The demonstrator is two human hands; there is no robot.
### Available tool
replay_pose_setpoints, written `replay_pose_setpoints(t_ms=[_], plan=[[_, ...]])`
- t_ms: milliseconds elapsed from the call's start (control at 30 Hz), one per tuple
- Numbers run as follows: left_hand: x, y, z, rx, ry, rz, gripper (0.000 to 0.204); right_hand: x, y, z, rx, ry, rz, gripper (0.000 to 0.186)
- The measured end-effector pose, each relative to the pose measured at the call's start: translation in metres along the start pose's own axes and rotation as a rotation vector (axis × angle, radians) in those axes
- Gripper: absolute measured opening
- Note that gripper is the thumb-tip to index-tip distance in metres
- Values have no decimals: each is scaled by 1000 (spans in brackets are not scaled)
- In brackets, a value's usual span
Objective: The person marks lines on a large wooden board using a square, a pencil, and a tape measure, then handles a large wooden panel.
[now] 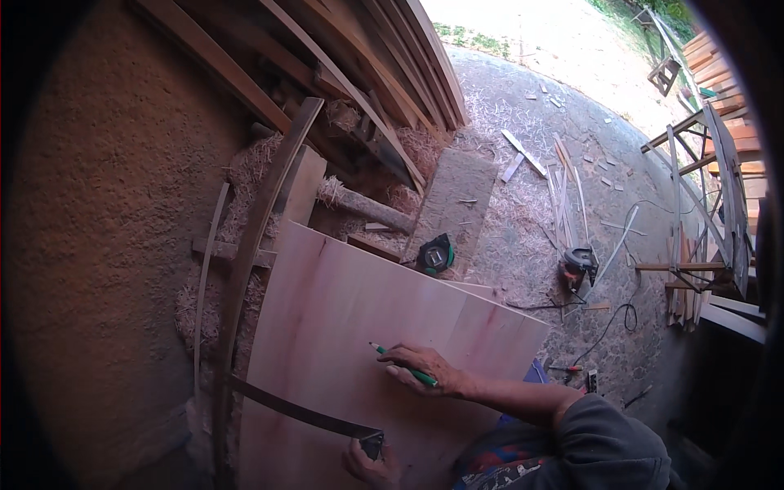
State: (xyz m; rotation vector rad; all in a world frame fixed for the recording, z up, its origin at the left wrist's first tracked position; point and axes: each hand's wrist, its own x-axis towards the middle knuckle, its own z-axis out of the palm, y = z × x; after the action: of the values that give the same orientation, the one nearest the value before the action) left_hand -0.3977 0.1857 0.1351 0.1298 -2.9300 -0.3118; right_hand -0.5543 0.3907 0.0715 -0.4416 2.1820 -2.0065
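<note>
A wide pale wooden panel (pixel 343 286) with reddish streaks lies in front of me. Above its middle, my right hand (pixel 420 367) grips a green pencil (pixel 418 375), whose tip points left over the wood. At the lower edge, the fingers of my left hand (pixel 371 465) close around the black head of what looks like a carpenter's square (pixel 306 415). Its dark, flat blade stretches from that head leftward across the panel to a long upright strip of wood. Part of my left hand is cut off by the picture's lower rim.
A black and green tape measure (pixel 435 255) rests on a rough plank (pixel 457 196) beyond the panel. Long boards (pixel 359 65) lean at the back left beside a brown wall (pixel 106 245). A corded power tool (pixel 580 265), wood strips and shavings lie on the right floor.
</note>
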Motion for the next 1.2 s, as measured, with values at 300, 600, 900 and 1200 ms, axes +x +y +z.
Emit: replay_pose_setpoints(t_ms=[300,600,900,1200], plan=[[1,83,82,46,-109,-334,56,-17,34,-104,-37,-147,-101,30],[14,132,104,117,-125,-492,57,-16,47,-118,155,-178,-142,33],[13,148,112,103,-55,-553,56,-16,45,-121,107,-269,-149,34],[-4,102,89,2,59,-635,53,-12,30,-114,-127,-372,-252,33]])
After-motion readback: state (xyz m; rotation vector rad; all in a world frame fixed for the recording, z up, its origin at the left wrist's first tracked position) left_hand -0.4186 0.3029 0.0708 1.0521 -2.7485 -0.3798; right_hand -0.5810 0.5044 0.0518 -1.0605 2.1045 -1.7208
